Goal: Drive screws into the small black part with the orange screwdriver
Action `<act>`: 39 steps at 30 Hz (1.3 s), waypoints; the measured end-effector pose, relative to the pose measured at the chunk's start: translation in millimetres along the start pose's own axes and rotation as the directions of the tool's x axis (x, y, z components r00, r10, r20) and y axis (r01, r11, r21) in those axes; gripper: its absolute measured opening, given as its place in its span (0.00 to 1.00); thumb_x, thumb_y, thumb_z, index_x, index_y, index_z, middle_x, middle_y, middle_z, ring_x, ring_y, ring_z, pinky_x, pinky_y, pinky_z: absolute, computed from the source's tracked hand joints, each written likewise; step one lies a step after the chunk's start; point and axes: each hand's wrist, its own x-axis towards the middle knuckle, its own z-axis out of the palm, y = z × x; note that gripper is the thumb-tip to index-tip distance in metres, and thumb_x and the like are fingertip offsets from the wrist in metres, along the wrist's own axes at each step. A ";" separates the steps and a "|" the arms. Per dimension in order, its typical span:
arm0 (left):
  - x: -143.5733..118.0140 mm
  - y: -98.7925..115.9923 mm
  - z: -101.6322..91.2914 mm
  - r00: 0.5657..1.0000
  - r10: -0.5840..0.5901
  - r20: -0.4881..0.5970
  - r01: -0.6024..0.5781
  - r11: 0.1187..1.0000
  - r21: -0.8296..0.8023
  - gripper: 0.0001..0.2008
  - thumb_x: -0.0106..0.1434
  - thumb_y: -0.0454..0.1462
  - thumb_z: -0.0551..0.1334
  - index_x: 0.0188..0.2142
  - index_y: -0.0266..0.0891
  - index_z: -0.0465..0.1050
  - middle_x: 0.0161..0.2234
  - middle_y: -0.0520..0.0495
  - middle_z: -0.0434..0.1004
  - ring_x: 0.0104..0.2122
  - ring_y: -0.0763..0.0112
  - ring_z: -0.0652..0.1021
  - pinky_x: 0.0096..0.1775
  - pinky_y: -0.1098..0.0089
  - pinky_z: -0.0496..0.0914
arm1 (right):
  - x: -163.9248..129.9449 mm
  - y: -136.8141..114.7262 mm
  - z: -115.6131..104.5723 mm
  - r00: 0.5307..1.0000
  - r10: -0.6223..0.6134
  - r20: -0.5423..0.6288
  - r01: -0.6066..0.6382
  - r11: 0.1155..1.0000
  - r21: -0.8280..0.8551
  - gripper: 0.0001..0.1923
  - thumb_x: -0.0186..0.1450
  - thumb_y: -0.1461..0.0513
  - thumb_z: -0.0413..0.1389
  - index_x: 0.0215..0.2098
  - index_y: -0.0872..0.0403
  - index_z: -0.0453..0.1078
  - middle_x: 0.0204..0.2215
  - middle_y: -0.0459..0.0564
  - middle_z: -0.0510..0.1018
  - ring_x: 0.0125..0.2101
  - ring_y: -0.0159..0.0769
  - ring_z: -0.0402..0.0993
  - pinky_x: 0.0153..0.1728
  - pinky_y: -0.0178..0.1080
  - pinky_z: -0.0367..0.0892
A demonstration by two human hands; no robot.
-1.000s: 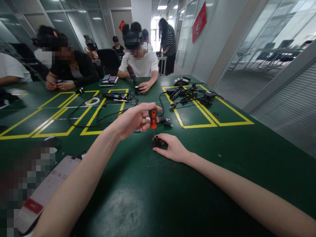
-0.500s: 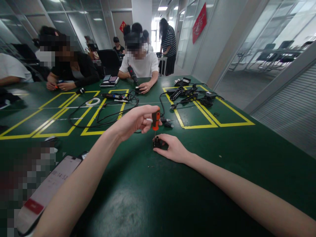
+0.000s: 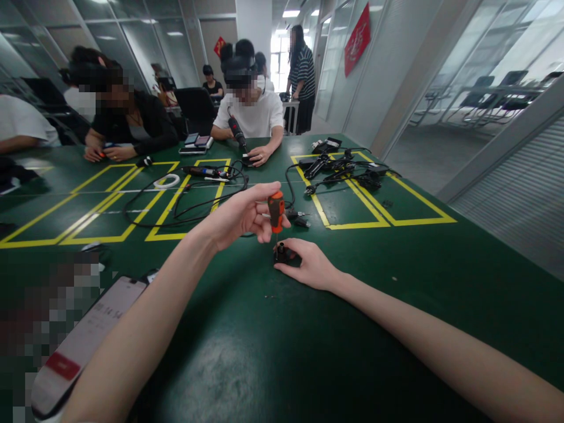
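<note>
My left hand (image 3: 240, 216) grips an orange-handled screwdriver (image 3: 276, 212) and holds it upright, tip down. The tip rests on a small black part (image 3: 282, 253) that sits on the green table (image 3: 273, 346). My right hand (image 3: 308, 264) lies on the table and pinches that black part between thumb and fingers. Both forearms reach in from the bottom of the view.
A phone (image 3: 83, 341) lies at the lower left. Black cables (image 3: 189, 200) loop over yellow floor-tape boxes behind my hands, and more black adapters (image 3: 343, 170) lie at the back right. Other people sit across the table (image 3: 251, 111) and at the left (image 3: 123, 123).
The screwdriver handle has shifted slightly in my left fingers, which have re-gripped it. My right hand and the black part have stayed in place.
</note>
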 end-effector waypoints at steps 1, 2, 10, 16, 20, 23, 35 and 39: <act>-0.4 0.1 0.8 1.000 0.014 -0.009 -0.014 1.000 -0.001 0.27 0.60 0.58 0.68 0.36 0.35 0.73 0.31 0.43 0.82 0.19 0.75 0.73 0.23 0.73 0.66 | -0.1 0.2 0.2 1.000 -0.002 -0.003 0.002 1.000 -0.001 0.15 0.67 0.58 0.66 0.50 0.54 0.75 0.45 0.56 0.84 0.42 0.45 0.83 0.46 0.46 0.78; -1.0 0.2 1.8 0.999 0.029 -0.023 -0.029 1.000 -0.003 0.26 0.60 0.57 0.69 0.39 0.35 0.73 0.31 0.44 0.82 0.19 0.76 0.71 0.22 0.74 0.65 | -0.2 0.3 0.4 1.000 -0.006 -0.005 0.006 1.000 -0.003 0.15 0.67 0.58 0.66 0.50 0.54 0.75 0.45 0.56 0.84 0.42 0.44 0.83 0.46 0.45 0.78; -2.3 0.5 2.8 0.999 0.036 -0.042 -0.035 0.999 0.007 0.28 0.58 0.58 0.71 0.37 0.34 0.75 0.33 0.47 0.78 0.20 0.79 0.68 0.21 0.75 0.62 | 0.2 -1.0 -0.6 1.000 -0.019 -0.012 0.018 1.000 -0.021 0.15 0.67 0.59 0.66 0.50 0.54 0.74 0.46 0.57 0.84 0.42 0.45 0.83 0.42 0.44 0.79; -0.8 1.0 -2.3 1.000 -0.007 0.031 0.009 0.999 -0.044 0.28 0.60 0.60 0.65 0.37 0.35 0.73 0.36 0.40 0.83 0.22 0.72 0.75 0.27 0.70 0.70 | 0.8 -1.7 -0.4 1.000 -0.020 -0.011 0.020 1.000 -0.018 0.14 0.67 0.59 0.66 0.49 0.54 0.74 0.45 0.56 0.84 0.42 0.44 0.83 0.42 0.44 0.79; -1.0 -0.6 -0.6 1.000 0.024 0.006 -0.024 0.999 -0.029 0.23 0.62 0.55 0.67 0.38 0.36 0.73 0.33 0.44 0.81 0.20 0.77 0.71 0.23 0.73 0.65 | 0.6 -0.5 0.4 1.000 -0.026 -0.016 0.026 1.000 -0.014 0.14 0.67 0.60 0.66 0.49 0.55 0.74 0.46 0.57 0.84 0.42 0.44 0.83 0.43 0.44 0.79; -1.6 -1.5 2.2 0.997 0.066 -0.043 -0.066 0.998 0.009 0.23 0.61 0.53 0.70 0.43 0.36 0.74 0.32 0.48 0.77 0.20 0.79 0.67 0.21 0.75 0.60 | 0.2 0.2 0.2 1.000 -0.022 -0.012 0.021 1.000 -0.014 0.15 0.67 0.59 0.66 0.50 0.54 0.74 0.46 0.56 0.84 0.42 0.44 0.83 0.43 0.44 0.79; 1.1 -0.2 -2.1 1.000 -0.006 -0.011 0.006 1.000 0.016 0.27 0.60 0.60 0.65 0.35 0.36 0.74 0.35 0.41 0.83 0.21 0.75 0.71 0.24 0.71 0.64 | 0.1 -0.6 0.2 1.000 -0.013 -0.014 0.012 1.000 -0.008 0.15 0.66 0.58 0.66 0.49 0.53 0.75 0.45 0.56 0.84 0.41 0.44 0.83 0.43 0.45 0.79; -0.3 0.1 1.4 0.998 0.012 -0.061 -0.011 1.000 0.012 0.28 0.57 0.59 0.70 0.38 0.37 0.73 0.31 0.46 0.80 0.20 0.77 0.68 0.22 0.73 0.59 | -0.1 0.0 0.6 1.000 -0.015 -0.013 0.015 1.000 -0.009 0.15 0.66 0.59 0.66 0.50 0.54 0.75 0.46 0.57 0.84 0.43 0.45 0.83 0.44 0.45 0.79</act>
